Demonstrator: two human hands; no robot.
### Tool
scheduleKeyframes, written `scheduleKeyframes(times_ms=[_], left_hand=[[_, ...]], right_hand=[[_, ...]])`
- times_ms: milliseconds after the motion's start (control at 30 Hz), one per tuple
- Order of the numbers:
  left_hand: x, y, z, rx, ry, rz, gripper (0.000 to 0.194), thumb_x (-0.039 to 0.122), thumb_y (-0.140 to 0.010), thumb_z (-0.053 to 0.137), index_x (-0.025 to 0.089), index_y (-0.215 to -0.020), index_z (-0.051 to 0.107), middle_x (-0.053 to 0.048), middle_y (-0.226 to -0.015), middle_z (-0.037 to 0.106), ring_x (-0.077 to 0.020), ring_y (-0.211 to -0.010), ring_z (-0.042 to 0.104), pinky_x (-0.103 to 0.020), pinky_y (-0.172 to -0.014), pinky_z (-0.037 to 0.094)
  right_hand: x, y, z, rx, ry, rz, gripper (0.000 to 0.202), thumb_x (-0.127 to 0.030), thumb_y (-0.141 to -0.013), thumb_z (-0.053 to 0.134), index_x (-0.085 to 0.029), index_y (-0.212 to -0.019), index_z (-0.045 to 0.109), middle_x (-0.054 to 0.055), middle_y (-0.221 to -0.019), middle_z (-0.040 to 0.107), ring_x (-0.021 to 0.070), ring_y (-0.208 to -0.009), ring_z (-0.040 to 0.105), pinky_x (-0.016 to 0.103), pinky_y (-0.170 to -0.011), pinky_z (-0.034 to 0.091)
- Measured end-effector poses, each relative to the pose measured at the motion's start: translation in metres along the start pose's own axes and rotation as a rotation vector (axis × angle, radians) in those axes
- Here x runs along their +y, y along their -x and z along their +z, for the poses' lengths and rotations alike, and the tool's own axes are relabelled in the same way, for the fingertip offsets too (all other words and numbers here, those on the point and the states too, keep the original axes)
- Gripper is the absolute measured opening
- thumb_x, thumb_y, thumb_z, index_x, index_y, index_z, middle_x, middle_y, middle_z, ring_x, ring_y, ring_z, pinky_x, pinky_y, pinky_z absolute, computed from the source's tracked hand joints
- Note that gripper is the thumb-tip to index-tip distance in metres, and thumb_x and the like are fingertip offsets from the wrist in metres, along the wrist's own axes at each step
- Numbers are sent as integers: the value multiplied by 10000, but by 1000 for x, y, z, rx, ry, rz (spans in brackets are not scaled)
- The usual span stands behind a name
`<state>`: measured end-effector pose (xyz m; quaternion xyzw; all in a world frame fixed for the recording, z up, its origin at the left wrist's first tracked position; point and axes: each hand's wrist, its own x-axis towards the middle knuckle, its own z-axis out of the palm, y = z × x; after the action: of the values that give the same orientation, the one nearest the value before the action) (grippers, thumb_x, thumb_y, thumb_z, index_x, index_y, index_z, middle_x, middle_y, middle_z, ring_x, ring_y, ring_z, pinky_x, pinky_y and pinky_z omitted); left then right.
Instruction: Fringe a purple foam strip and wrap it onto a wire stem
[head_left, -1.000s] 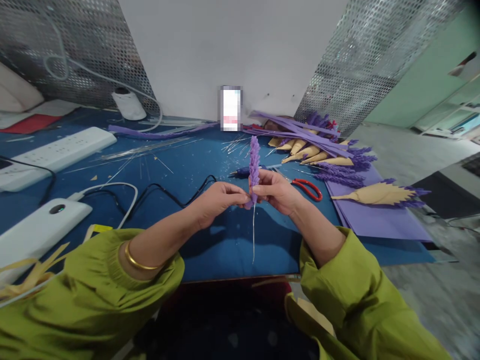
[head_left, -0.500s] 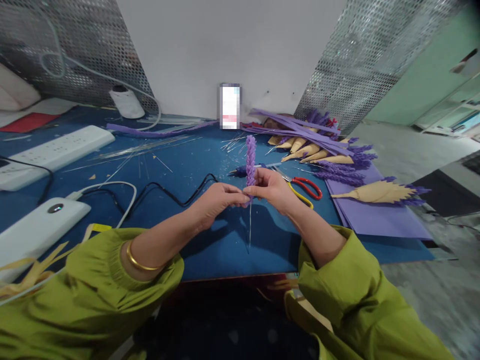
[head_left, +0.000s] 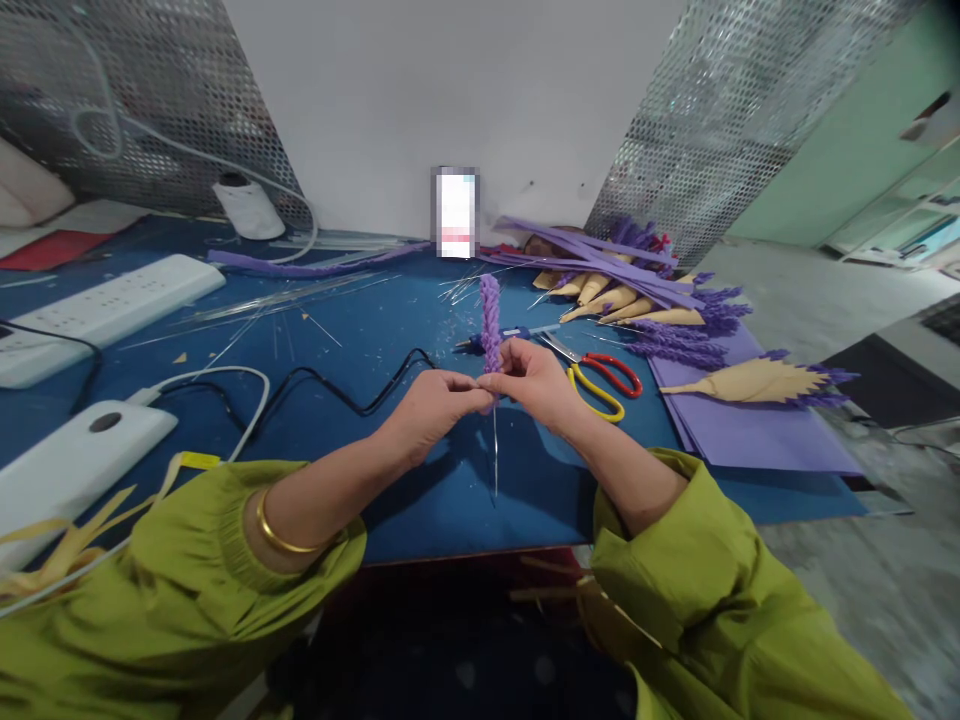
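A purple lavender-like flower spike stands upright between my hands, with a thin wire stem hanging below it. My left hand pinches the lower end of the spike from the left, fingertips together. From the right, my right hand grips the same lower part between thumb and fingers. The fingertips of both hands meet there and hide the base of the spike. Just behind the spike lies a blue pen-like tool. Scissors with red and yellow handles lie right of my right hand.
Purple strips, paper-wrapped lavender bunches and purple sheets lie at the right. A phone stands at the back. White power strips and a black cable occupy the left. Loose wires lie behind.
The flower spike has shifted slightly left and tilts a little, its top leaning left. Both hands have moved slightly left with it and still hold its lower end.
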<state>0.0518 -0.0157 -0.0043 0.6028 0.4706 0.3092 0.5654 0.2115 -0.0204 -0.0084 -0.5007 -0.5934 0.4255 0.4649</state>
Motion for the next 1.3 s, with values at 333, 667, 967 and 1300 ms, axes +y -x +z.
scheduleKeyframes(times_ms=[333,667,967,1300], left_hand=[[0,-5,-2,-103,336,-69,131,307,-627,775,185,-674,762,-28,-694,697,-137,-694,567,-281,-744,426],[6,-2,-6,-281,448,-62,108,242,-650,735,163,-712,772,-46,-735,715,-152,-724,590,-294,-773,437],[5,-4,-10,-227,201,-26,134,309,-664,718,180,-651,748,-48,-692,704,-164,-712,599,-315,-801,450],[6,-2,-7,-144,205,-101,140,312,-615,735,177,-577,728,-44,-631,678,-163,-670,583,-305,-746,448]], right_hand=[[-5,0,-11,-213,-384,64,265,-343,-719,760,-187,-874,611,-15,-773,658,85,-585,519,214,-537,403],[-9,-2,-19,-278,-475,97,276,-304,-653,825,-167,-795,631,-11,-718,660,75,-530,513,206,-501,405],[-11,-1,-21,-269,-399,108,305,-344,-628,824,-175,-828,667,-23,-683,630,81,-527,486,220,-510,391],[-13,-1,-17,-224,-185,18,342,-404,-624,822,-172,-714,586,-42,-626,560,92,-560,471,227,-514,373]])
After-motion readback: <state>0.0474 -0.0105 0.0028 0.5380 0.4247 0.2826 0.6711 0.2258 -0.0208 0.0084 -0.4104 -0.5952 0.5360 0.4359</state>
